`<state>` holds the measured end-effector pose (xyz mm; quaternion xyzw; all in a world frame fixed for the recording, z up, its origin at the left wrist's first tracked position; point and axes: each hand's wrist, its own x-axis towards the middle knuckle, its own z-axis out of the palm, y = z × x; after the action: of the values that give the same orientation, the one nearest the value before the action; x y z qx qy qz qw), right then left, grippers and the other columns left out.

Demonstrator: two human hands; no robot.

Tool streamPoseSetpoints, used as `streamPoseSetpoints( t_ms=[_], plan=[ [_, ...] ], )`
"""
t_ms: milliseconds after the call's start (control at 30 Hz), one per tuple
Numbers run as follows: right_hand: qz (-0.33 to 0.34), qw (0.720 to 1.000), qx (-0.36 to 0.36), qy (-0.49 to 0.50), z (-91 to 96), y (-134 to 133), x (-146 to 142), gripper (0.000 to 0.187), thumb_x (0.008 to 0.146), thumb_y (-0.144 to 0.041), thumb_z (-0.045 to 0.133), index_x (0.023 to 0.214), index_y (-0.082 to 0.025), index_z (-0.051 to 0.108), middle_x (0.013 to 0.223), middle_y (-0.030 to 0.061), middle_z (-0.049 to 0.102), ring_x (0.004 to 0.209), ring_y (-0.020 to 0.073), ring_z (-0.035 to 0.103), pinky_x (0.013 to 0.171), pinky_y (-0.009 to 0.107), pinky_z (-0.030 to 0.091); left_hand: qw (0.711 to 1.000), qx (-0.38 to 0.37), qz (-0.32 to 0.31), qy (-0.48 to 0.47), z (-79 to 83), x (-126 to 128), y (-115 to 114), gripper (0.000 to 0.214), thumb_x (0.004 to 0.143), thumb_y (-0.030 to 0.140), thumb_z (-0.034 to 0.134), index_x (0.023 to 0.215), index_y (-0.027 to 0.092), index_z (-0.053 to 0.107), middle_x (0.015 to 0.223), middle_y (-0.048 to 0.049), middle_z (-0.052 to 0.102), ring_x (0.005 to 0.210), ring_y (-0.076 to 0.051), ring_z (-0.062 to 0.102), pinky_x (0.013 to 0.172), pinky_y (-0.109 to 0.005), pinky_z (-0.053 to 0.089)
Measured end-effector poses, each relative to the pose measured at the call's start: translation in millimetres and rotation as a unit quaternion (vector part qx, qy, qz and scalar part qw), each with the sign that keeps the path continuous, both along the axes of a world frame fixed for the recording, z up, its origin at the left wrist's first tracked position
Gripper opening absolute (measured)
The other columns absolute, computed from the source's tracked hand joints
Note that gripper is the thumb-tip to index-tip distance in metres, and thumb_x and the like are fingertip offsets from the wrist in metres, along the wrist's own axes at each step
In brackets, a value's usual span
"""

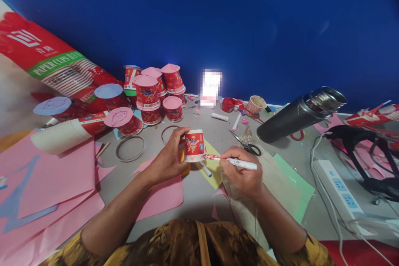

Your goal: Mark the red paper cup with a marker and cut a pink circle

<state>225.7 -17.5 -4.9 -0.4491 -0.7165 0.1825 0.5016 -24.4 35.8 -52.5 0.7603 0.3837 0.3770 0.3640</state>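
A red and white paper cup (193,146) is gripped from its left side by my left hand (170,153). Small pink marks show on the cup's white band near the bottom. In my right hand (241,174) is a white acrylic marker (238,163), its red-stained tip pointing left at the cup's lower right edge. From here I cannot tell whether the tip touches the cup. Under the cup lie a yellow paper sheet (215,178) and another marker with a blue end (205,169). A pair of scissors (246,144) lies just beyond my right hand.
Behind on the left stand several paper cups (151,114) topped with pink discs, near a stack of white cups (59,136). Pink paper (59,174) covers the left side. On the right are a dark thermos flask (289,116), a power strip (339,191) and a black strapped headset (355,153).
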Motion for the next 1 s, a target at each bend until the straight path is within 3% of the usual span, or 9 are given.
streamPoseSetpoints(
  t_ms=[267,567,800,1000],
  plan=[
    [0.019,1.000,0.004,-0.006,-0.8,1.4,-1.6,0.008,0.093,-0.021,0.068,0.086,-0.024,0.071,0.073,0.0008,0.076,0.059,0.0160,0.068,0.059,0.027,0.053,1.000,0.007,0.000,0.007,0.2,-0.3,-1.2,0.083,0.082,0.011,0.073,0.155,0.025,0.036,0.154,-0.0151,0.046,0.149,-0.034,0.052,0.127,-0.057,0.048],
    [-0.004,1.000,0.007,-0.012,-3.0,0.7,0.9,0.009,0.093,-0.023,0.068,0.084,-0.024,0.070,0.070,-0.0005,0.074,0.058,0.0153,0.066,0.059,0.027,0.051,1.000,0.006,0.002,-0.001,4.1,1.5,-1.3,0.083,0.080,0.009,0.072,0.154,0.025,0.037,0.155,-0.0156,0.047,0.149,-0.035,0.053,0.127,-0.058,0.048],
    [-0.002,0.999,-0.036,-0.015,-3.5,0.6,0.3,0.013,0.093,-0.025,0.067,0.081,-0.024,0.070,0.070,0.0002,0.074,0.058,0.0151,0.064,0.060,0.027,0.053,1.000,0.008,0.001,0.003,4.2,1.5,-1.7,0.081,0.082,0.010,0.071,0.154,0.025,0.037,0.154,-0.0148,0.048,0.149,-0.034,0.053,0.127,-0.057,0.048],
    [-0.004,1.000,-0.026,0.001,-1.9,-0.9,1.1,0.012,0.093,-0.023,0.067,0.081,-0.024,0.070,0.069,0.0003,0.073,0.059,0.0158,0.065,0.059,0.027,0.053,1.000,0.012,0.004,0.008,0.9,-0.8,-0.6,0.084,0.080,0.009,0.071,0.155,0.026,0.037,0.155,-0.0146,0.048,0.147,-0.034,0.055,0.127,-0.058,0.048]
  ],
)
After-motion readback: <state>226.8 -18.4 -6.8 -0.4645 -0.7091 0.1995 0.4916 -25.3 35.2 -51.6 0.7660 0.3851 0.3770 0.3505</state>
